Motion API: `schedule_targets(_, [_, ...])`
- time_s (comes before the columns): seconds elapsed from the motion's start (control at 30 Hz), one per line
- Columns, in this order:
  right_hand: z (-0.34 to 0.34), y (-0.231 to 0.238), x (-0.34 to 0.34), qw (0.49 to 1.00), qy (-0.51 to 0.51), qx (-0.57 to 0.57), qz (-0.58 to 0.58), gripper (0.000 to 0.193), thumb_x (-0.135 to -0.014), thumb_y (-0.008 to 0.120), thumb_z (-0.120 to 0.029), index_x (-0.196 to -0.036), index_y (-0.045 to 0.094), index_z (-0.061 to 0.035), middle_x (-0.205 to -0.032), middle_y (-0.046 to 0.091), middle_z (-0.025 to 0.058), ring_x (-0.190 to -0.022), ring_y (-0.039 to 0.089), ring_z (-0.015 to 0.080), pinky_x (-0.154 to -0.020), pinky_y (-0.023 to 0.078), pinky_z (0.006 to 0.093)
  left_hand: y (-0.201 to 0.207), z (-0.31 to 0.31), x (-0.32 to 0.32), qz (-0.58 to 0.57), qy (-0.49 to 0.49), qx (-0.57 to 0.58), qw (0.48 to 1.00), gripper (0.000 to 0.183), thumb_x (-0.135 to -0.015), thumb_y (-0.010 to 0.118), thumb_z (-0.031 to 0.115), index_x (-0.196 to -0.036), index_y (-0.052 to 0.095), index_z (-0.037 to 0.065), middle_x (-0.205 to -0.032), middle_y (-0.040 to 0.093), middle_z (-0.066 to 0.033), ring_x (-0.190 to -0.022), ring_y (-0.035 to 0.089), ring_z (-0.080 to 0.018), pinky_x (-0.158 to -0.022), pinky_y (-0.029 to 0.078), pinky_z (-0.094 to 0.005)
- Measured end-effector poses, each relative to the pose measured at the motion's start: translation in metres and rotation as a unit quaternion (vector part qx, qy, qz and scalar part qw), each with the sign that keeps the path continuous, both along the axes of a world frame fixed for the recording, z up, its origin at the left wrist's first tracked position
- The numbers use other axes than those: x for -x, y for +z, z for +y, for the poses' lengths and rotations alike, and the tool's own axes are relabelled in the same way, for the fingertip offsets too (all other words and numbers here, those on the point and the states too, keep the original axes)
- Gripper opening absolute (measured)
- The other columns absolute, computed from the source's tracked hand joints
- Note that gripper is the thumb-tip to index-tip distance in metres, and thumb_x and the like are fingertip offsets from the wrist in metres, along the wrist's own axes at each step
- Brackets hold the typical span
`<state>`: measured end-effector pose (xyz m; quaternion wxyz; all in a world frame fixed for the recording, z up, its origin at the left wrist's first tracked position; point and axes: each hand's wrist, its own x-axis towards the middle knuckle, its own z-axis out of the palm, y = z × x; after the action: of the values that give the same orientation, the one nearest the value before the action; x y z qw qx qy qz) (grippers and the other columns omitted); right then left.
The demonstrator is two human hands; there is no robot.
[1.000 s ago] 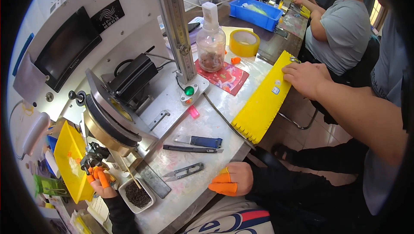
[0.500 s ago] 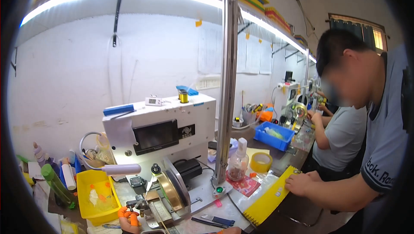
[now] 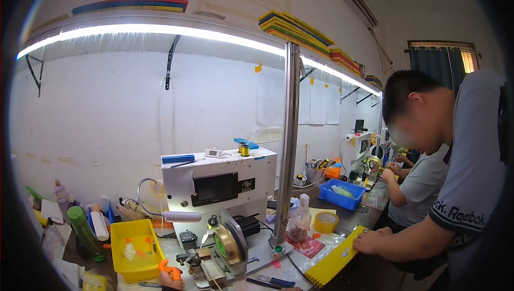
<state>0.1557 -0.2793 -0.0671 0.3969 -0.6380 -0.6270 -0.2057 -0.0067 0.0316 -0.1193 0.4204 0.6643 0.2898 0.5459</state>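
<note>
The left hand (image 3: 171, 276) had come off the clamp (image 3: 191, 259), leaving it untended, fingers apart beside the yellow tray's near-right corner; the right hand's (image 3: 292, 289) fingers, cropped, couldn't be judged.

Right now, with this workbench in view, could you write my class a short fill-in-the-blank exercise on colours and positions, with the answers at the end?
1. The finger covers on the wearer's left hand are ____.
2. In the picture, the yellow bin sits to the ____ of that hand.
3. A co-worker's hand is on a long flat board coloured ____.
4. Beyond the roll of tape stands a bin coloured ____.

Missing words: orange; left; yellow; blue.
</note>
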Motion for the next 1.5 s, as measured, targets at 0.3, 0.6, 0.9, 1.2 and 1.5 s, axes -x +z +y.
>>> schedule_targets(0.3, [0.001,-0.015,-0.017,0.985,-0.009,0.173,0.012,0.025,-0.075,0.051,-0.022,-0.097,0.057,-0.0124,-0.057,0.051,0.0047,-0.047,0.05,0.0218,-0.038,0.037,0.0315,0.044,-0.017,0.006,-0.044,-0.055,0.056,0.996,0.031,-0.082,0.041,0.009,-0.112,0.034,0.002,-0.071,0.051,-0.0045,-0.044,0.039,-0.0065,-0.04,0.031,-0.0167])
schedule_targets(0.6, [-0.003,-0.014,-0.041,0.993,-0.015,0.12,0.0,0.029,-0.07,0.054,-0.016,-0.099,0.055,-0.0133,-0.056,0.048,0.003,-0.048,0.049,0.0201,-0.039,0.037,0.0313,0.038,-0.007,-0.021,-0.087,-0.057,0.068,0.992,0.033,-0.083,0.039,0.01,-0.115,0.033,0.004,-0.083,0.05,-0.0031,-0.048,0.04,-0.0048,-0.039,0.029,-0.0151])
schedule_targets(0.9, [0.0,-0.013,-0.026,0.944,0.064,0.316,0.069,0.035,-0.076,0.048,-0.023,-0.11,0.048,-0.0151,-0.066,0.054,0.0081,-0.056,0.054,0.0234,-0.047,0.042,0.032,-0.001,0.014,-0.004,-0.118,-0.049,0.026,0.991,0.032,-0.081,0.042,0.01,-0.111,0.035,0.002,-0.079,0.048,-0.0058,-0.046,0.04,-0.0065,-0.039,0.032,-0.0167])
schedule_targets(1.2, [0.019,0.354,-0.015,0.984,-0.011,-0.175,0.029,0.063,-0.076,0.053,-0.007,-0.128,0.018,-0.0044,-0.05,0.05,0.0013,-0.043,0.048,0.0067,-0.045,0.04,0.02,-0.019,0.012,0.015,-0.084,-0.009,-0.038,0.996,0.032,-0.079,0.041,0.006,-0.11,0.034,-0.001,-0.077,0.049,-0.0076,-0.041,0.038,-0.0066,-0.038,0.035,-0.0177])
schedule_targets(1.5, [0.012,0.493,-0.056,0.944,-0.214,-0.241,0.073,0.057,-0.075,0.057,-0.01,-0.125,0.029,-0.0058,-0.071,0.056,0.0092,-0.049,0.054,0.0112,-0.043,0.042,0.0218,-0.007,0.027,-0.023,-0.117,-0.065,-0.067,0.989,0.032,-0.079,0.042,0.006,-0.11,0.035,-0.001,-0.077,0.049,-0.0079,-0.042,0.04,-0.0069,-0.039,0.036,-0.0175])
